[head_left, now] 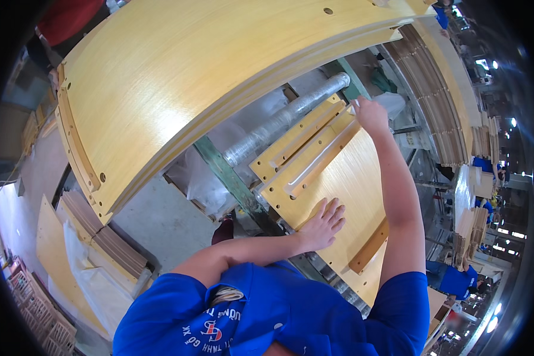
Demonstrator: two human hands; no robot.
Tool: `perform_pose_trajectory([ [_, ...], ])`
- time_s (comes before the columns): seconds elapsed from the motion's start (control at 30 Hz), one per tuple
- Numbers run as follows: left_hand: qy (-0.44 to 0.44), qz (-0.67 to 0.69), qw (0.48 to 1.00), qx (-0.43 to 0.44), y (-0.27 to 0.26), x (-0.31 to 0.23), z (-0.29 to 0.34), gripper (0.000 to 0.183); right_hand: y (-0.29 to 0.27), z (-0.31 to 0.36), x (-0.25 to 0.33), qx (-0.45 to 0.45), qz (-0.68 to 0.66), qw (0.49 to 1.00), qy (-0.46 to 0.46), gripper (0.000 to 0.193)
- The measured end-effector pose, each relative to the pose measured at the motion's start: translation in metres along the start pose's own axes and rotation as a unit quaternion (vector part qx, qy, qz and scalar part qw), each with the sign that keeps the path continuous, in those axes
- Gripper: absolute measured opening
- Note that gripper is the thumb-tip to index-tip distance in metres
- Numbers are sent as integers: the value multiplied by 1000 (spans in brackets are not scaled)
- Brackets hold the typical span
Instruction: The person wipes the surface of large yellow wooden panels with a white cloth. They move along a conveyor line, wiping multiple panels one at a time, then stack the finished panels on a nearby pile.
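Observation:
A pale yellow wooden panel with drilled holes lies in front of me on a green metal stand. My left hand is spread flat on its near left part, holding nothing. At the far end of a long wooden rail on this panel, my right hand is closed, with a small white piece showing at its fingers; its kind is too small to tell. Beyond that rail lies a second rail-like strip with holes. A short wooden batten sits on the panel near my right forearm.
A large curved-looking yellow panel with edge battens spans the far side, a person in red at its left end. A plastic-wrapped roller and green beam lie between. Board stacks stand right; co-workers in blue are farther right.

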State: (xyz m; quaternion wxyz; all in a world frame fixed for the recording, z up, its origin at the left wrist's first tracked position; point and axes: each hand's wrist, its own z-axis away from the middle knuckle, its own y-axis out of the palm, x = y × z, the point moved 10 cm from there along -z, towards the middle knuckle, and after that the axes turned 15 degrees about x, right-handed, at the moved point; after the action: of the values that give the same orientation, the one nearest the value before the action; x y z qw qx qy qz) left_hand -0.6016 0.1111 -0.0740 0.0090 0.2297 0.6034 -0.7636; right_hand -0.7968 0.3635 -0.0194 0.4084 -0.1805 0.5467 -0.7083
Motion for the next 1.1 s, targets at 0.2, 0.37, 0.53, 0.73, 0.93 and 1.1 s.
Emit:
perform_pose_trajectory([
  [0.2,-2,-18,1000,16,0,-2,0,59,6,32,32,4,2,1000,-31,30],
  [0.37,-19,-28,999,2,1,0,1,59,15,55,61,49,-13,997,-52,29],
  [0.53,-17,-26,1000,3,0,-1,2,59,18,68,83,39,-16,995,-87,30],
  [0.73,-19,-24,1000,-3,-1,-2,4,59,19,71,87,42,-4,996,-85,31],
  [0.93,-28,-32,999,-13,-2,-1,5,58,17,80,97,30,-15,995,-96,31],
  [1.1,-33,-33,999,-26,-3,-3,9,58,20,101,114,0,-38,991,-127,27],
])
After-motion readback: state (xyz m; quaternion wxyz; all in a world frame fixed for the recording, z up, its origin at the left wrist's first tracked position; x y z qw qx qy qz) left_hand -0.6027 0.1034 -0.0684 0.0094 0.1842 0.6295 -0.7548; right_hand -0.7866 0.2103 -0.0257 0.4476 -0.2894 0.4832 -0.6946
